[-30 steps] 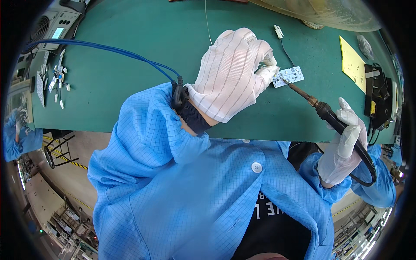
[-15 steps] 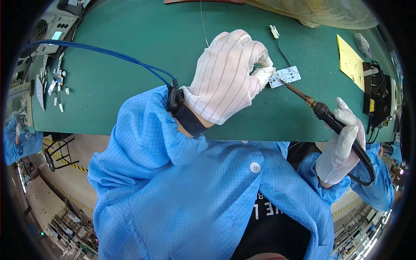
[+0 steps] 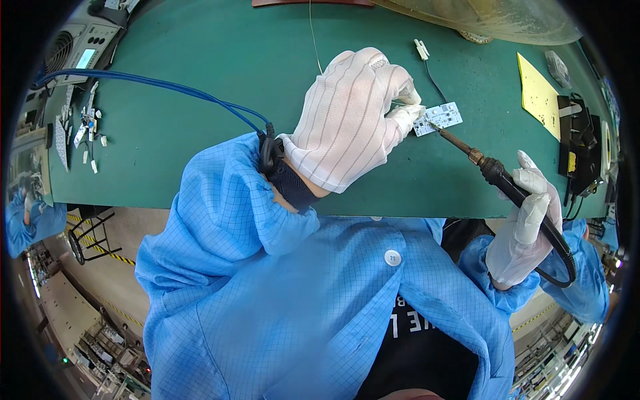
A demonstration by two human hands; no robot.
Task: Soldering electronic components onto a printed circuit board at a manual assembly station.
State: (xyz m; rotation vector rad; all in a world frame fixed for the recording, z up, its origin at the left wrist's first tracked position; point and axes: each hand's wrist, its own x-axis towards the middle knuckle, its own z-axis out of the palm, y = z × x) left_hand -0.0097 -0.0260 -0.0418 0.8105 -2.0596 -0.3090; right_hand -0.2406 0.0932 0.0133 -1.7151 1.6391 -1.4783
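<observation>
A small white circuit board lies flat on the green mat, with a dark lead ending in a white connector beyond it. My left hand, in a striped white glove, is closed in a pinch on a thin solder wire that runs down from the far edge. Its fingertips are at the board's left end and hide part of it. Gloved in white too, my right hand grips a soldering iron by its black handle. The iron's tip meets the board close to my left fingertips.
Blue cords run from my left wrist band to the left. Boards with leads and a grey device stand at left. A yellow sponge sheet and a black holder are at right; a clear curved cover hangs at far right.
Both hands, the iron and the board stay almost where they were. The blue cords have sagged slightly on the left.
</observation>
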